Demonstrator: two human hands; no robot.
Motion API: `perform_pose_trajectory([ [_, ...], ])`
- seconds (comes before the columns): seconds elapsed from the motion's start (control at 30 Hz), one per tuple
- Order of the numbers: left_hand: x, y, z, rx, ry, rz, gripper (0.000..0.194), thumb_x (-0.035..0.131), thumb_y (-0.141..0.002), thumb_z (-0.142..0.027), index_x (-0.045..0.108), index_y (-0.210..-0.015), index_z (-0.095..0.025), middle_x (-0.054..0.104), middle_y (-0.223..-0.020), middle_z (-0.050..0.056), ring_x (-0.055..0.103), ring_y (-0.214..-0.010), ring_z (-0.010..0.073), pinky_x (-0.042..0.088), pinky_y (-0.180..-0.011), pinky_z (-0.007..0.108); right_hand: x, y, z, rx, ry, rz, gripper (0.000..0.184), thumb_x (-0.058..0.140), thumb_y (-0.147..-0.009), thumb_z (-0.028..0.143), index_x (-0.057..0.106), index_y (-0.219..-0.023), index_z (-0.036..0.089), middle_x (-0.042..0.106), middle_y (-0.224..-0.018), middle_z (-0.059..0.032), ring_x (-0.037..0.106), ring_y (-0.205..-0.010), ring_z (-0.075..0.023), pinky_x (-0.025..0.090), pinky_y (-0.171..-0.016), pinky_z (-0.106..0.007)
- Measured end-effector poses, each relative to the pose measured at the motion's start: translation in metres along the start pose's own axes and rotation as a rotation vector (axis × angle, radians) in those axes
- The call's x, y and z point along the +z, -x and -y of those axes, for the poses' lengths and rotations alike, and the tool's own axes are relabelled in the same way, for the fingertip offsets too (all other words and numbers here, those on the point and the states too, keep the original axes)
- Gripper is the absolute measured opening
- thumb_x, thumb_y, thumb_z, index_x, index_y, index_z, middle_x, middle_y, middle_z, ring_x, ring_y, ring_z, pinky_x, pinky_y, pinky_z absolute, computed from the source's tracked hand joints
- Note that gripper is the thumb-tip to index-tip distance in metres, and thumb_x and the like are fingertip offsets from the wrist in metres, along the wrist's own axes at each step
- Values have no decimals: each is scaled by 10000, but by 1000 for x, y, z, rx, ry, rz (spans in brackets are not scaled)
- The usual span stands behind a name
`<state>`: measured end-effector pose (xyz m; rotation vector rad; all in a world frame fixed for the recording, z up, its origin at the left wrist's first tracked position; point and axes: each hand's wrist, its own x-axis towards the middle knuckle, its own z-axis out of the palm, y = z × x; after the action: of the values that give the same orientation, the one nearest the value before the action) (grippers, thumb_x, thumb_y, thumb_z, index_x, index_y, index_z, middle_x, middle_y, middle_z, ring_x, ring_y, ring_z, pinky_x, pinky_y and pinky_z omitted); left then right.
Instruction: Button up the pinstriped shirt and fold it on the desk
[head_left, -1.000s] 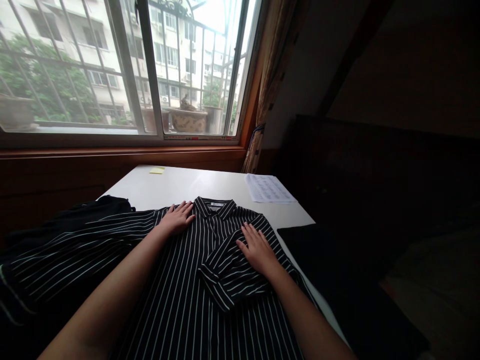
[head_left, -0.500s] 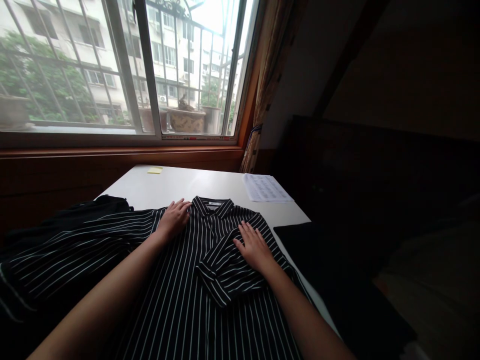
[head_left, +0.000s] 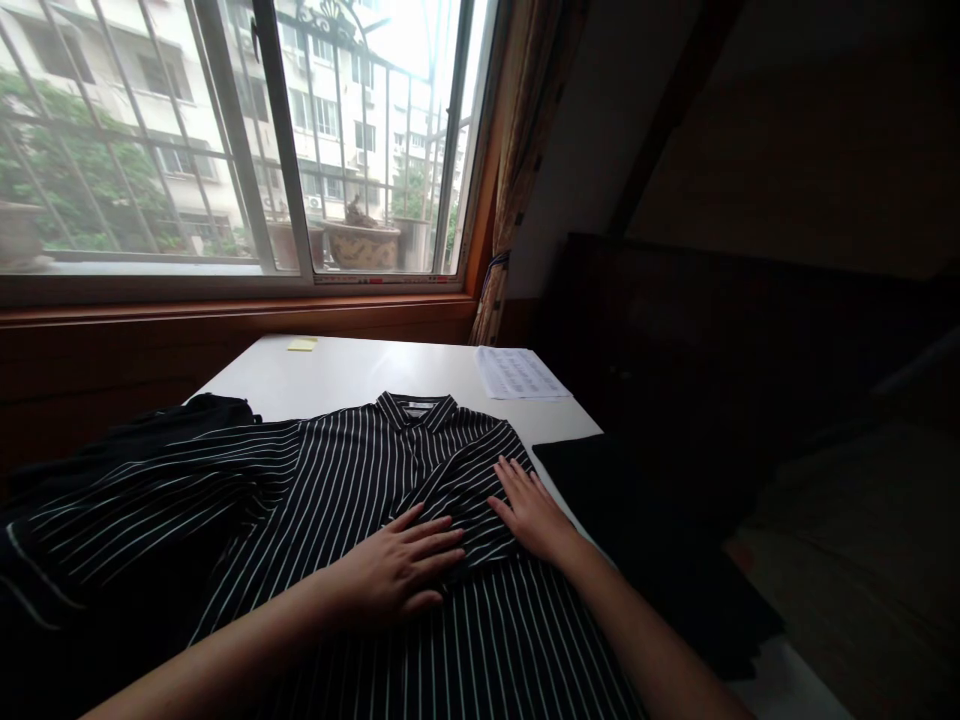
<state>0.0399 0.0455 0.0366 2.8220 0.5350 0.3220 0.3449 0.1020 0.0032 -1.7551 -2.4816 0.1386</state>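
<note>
A black shirt with white stripes (head_left: pixel 352 470) lies front up, its collar (head_left: pixel 416 408) toward the window. The sleeve on the right (head_left: pixel 469 485) is folded across the chest, while the sleeve on the left (head_left: pixel 187 480) stretches out sideways. My left hand (head_left: pixel 401 565) rests flat, fingers apart, over the cuff end of the folded sleeve and hides much of that cuff. Near the shoulder end of the same sleeve, my right hand (head_left: pixel 532 508) is spread flat by the shirt's right side. Neither hand grips the cloth.
The shirt covers much of a white table (head_left: pixel 345 368). Printed sheets (head_left: pixel 521 373) lie at its far right, and a yellow sticky note (head_left: pixel 302 344) at its far left. Dark cloth (head_left: pixel 202 410) is bunched at the left; more dark cloth (head_left: pixel 600 490) lies at the right edge.
My left hand has moved from the left shoulder, beside the collar, down and right onto the folded sleeve. My right hand has shifted slightly toward the shirt's right edge. The view has turned a little right.
</note>
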Motion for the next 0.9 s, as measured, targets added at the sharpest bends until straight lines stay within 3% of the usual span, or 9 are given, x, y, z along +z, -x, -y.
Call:
perform_pose_trajectory([
  [0.13, -4, 14, 4, -5, 4, 1, 587, 453, -1023, -442, 236, -1560, -347, 294, -1603, 1, 240, -1495, 248, 115, -1258, 485, 3, 17, -14, -29, 13, -13, 709, 221, -1019, 598, 235, -1577, 161, 166, -1650, -51, 132, -1528, -202, 130, -1243, -417],
  [0.3, -3, 29, 11, -70, -42, 0, 592, 447, -1029, -418, 195, -1563, -378, 251, -1621, -27, 202, -1508, 244, 114, -1256, 495, 2, 14, -15, -30, 3, -10, 698, 240, -1017, 594, 238, -1577, 177, 174, -1647, -57, 133, -1528, -205, 140, -1240, -430],
  [0.43, 4, 55, 43, -367, -131, -57, 565, 372, -1036, -497, 177, -1559, -408, 183, -1639, -33, 154, -1519, 271, 124, -1234, 555, 3, 11, -16, -19, -1, -12, 700, 260, -1014, 589, 242, -1576, 172, 171, -1648, -60, 135, -1527, -203, 144, -1239, -426],
  [0.6, 4, 91, 100, -735, -241, -109, 529, 309, -1030, -546, 318, -1531, -374, 239, -1626, -18, 166, -1518, 292, 93, -1214, 583, 1, 6, -18, 10, -7, 38, 716, 298, -999, 592, 247, -1577, 172, 163, -1650, -57, 146, -1526, -215, 165, -1231, -420],
  [0.73, -3, 99, 128, -866, -268, -86, 576, 314, -1014, -558, 299, -1546, -337, 188, -1640, -6, 126, -1526, 297, 74, -1206, 585, -9, -5, -3, 135, 24, 96, 764, 323, -979, 598, 297, -1555, 97, 193, -1641, -109, 190, -1515, -271, 213, -1207, -454],
  [0.9, -8, 87, 147, -940, -267, -103, 621, 267, -999, -616, 299, -1548, -329, 195, -1641, 11, 135, -1523, 311, 89, -1192, 606, -7, -35, 31, 124, 48, -74, 733, 271, -1000, 555, 288, -1555, 78, 181, -1644, -123, 152, -1522, -261, 122, -1220, -446],
])
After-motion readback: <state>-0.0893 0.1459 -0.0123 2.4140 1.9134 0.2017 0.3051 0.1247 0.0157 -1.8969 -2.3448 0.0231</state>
